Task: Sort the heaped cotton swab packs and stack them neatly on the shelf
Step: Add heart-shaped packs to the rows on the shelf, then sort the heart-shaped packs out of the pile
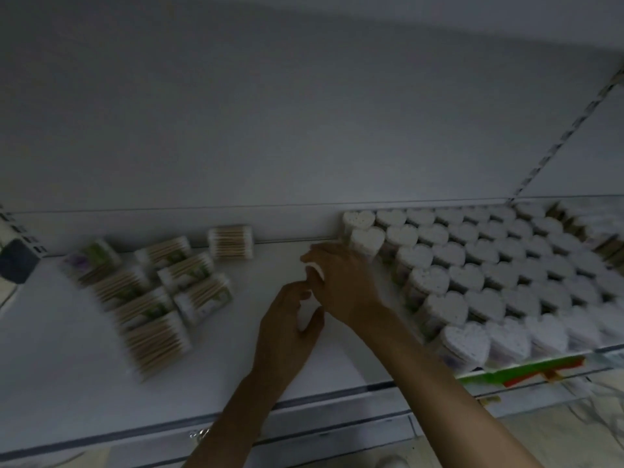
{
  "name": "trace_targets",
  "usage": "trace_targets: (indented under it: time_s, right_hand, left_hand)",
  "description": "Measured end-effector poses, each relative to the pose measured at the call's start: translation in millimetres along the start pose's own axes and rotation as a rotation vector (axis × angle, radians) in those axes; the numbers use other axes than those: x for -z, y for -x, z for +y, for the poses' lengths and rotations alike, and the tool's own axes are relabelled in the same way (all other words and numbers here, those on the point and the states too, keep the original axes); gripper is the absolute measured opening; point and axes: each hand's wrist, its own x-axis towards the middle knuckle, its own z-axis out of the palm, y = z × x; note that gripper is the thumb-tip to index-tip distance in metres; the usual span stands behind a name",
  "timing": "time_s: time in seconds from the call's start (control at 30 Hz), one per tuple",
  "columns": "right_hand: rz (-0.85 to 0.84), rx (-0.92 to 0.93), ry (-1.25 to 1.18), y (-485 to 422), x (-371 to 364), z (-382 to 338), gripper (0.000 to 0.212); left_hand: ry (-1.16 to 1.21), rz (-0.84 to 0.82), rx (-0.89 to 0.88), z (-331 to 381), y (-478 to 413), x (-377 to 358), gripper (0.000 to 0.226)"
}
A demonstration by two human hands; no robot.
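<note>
Heart-shaped packs [472,265] stand in rows; wooden-stick packs [152,298] lie jumbled.

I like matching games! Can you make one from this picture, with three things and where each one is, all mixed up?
Things:
1. heart-shaped packs
2. wooden-stick packs
3. right hand

Places:
A. over the middle of the shelf, holding a small white thing
B. lying jumbled on the left
C. standing in neat rows on the right

Pairs: 1-C, 2-B, 3-A
</note>
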Motion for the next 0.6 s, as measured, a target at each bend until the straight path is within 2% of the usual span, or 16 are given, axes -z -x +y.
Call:
trace_targets:
  time_s: [0.17, 0.27, 0.37, 0.5, 0.6]
  right_hand:
    - [-0.178, 0.140, 0.070, -64.6, -28.3, -61.4, 0.044]
    - [-0.293, 0.169, 0.179, -97.7, -48.2, -81.6, 0.052]
    - [-0.319, 0.104, 0.165, -106.1, -62.0, -78.9, 0.045]
    - [-0.330, 0.008, 0.092, -104.2, -73.3, -65.8, 0.042]
    - [-0.361, -0.133, -0.168, -76.9, -75.1, -49.0, 0.039]
  left_hand:
    - [-0.182, 0.099, 0.021, -23.5, 31.7, 57.7, 0.028]
    - [-0.157, 0.136, 0.103, -35.9, 36.7, 70.3, 0.029]
    - [-0.047, 0.200, 0.171, -36.2, 31.9, 69.4, 0.024]
    - [-0.068, 0.215, 0.163, -36.5, 31.2, 68.4, 0.023]
    - [-0.098, 0.200, 0.167, -35.2, 32.3, 68.9, 0.037]
